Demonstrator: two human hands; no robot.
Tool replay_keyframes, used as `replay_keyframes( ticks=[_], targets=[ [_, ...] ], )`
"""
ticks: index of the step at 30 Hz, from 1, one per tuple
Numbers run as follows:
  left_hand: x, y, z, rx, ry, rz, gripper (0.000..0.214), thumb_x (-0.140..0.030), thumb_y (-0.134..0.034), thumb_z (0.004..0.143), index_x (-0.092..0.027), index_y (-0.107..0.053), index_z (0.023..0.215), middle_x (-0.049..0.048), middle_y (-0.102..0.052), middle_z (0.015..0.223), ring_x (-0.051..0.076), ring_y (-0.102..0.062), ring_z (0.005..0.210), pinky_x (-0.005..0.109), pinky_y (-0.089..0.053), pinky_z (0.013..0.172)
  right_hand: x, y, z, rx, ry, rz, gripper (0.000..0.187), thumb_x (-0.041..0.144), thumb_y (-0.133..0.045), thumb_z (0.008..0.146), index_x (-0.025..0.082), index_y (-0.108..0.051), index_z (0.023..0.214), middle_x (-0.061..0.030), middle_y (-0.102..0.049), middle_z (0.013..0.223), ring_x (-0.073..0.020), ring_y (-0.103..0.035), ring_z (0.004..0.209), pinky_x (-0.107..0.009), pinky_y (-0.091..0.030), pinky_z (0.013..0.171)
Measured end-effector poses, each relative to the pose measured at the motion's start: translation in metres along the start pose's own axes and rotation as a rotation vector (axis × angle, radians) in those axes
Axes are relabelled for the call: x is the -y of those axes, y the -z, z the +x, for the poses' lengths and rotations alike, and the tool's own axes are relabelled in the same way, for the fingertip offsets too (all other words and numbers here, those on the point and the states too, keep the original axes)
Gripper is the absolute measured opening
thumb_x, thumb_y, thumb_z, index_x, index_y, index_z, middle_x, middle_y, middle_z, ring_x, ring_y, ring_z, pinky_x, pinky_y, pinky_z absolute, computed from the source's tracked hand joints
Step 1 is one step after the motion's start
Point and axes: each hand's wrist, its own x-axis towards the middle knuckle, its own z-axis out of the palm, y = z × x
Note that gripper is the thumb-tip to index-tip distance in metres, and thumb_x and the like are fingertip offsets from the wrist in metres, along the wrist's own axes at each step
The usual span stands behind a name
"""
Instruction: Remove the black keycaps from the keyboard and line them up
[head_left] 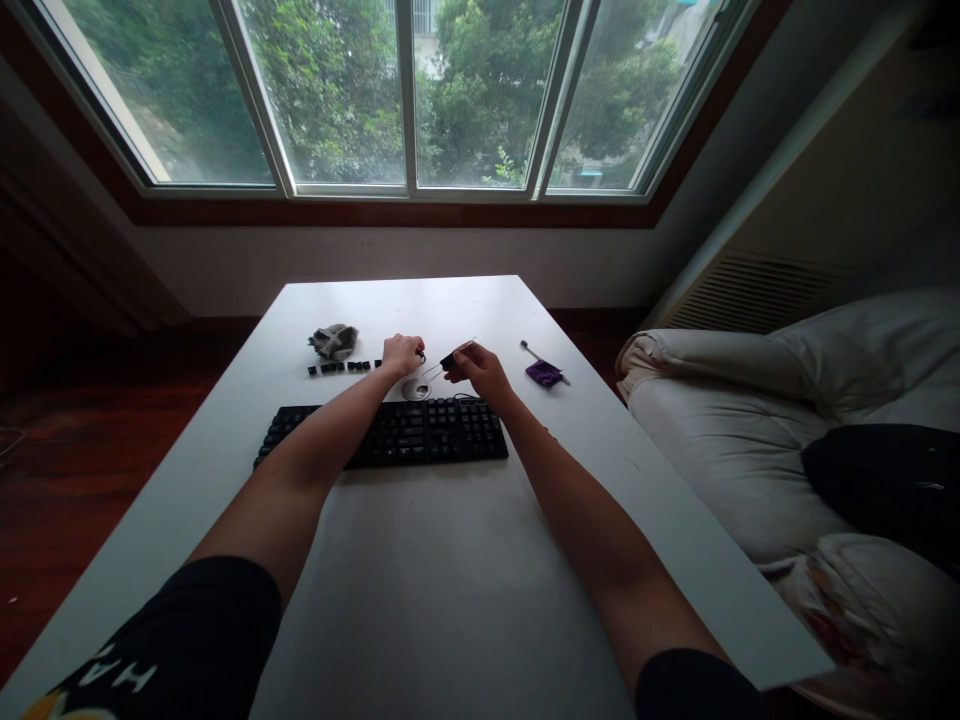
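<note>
Above the far edge of a black keyboard (405,440), my right hand (480,372) is closed on a keycap puller (448,361) with a black handle and thin wire loops pointing left. My left hand (403,355) is closed just left of the wires, with a small black keycap (421,356) at its fingertips, partly hidden. Below the wires is a small round, pale dish (415,389). Left of my left hand runs a row of loose black keycaps (337,367), its right end partly covered by the hand. My left forearm crosses the keyboard and hides some keys.
A crumpled grey cloth (333,341) lies behind the keycap row. To the right lie a purple cloth (544,373) and a thin brush (529,349). The white table (450,560) faces a window; a pale sofa (720,440) with a black bag (885,480) stands at right.
</note>
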Motion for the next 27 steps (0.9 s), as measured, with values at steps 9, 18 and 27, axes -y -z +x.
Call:
replay_keyframes(
  ticks=[9, 18, 27],
  targets=[
    [-0.001, 0.0, 0.0, -0.004, -0.012, -0.019, 0.027, -0.023, -0.066, 0.078, -0.026, -0.077, 0.103, 0.0066, -0.075, 0.103, 0.029, -0.06, 0.108, 0.043, -0.04, 0.102, -0.002, 0.0, 0.001, 0.003, 0.003, 0.016, 0.046, 0.063, -0.072, 0.081, 0.021, -0.06, 0.092, -0.0043, -0.075, 0.083, -0.0191, -0.074, 0.068, -0.033, -0.062, 0.064],
    [-0.003, -0.001, 0.0, -0.01, 0.011, -0.036, 0.027, -0.024, -0.068, 0.077, -0.024, -0.076, 0.103, 0.0096, -0.074, 0.106, 0.033, -0.054, 0.113, 0.047, -0.039, 0.103, -0.001, 0.0, 0.0, 0.012, 0.0, 0.003, 0.046, 0.063, -0.071, 0.082, 0.02, -0.06, 0.093, -0.0051, -0.075, 0.084, -0.0189, -0.074, 0.069, -0.033, -0.062, 0.065],
    [-0.005, 0.01, -0.006, -0.001, -0.023, 0.018, 0.028, -0.031, -0.065, 0.084, -0.025, -0.074, 0.111, 0.0084, -0.073, 0.116, 0.032, -0.054, 0.115, 0.047, -0.041, 0.102, -0.004, 0.001, 0.002, 0.026, 0.004, 0.004, 0.038, 0.056, -0.07, 0.085, 0.02, -0.059, 0.092, -0.0034, -0.075, 0.08, -0.0181, -0.073, 0.066, -0.03, -0.06, 0.062]
  ],
)
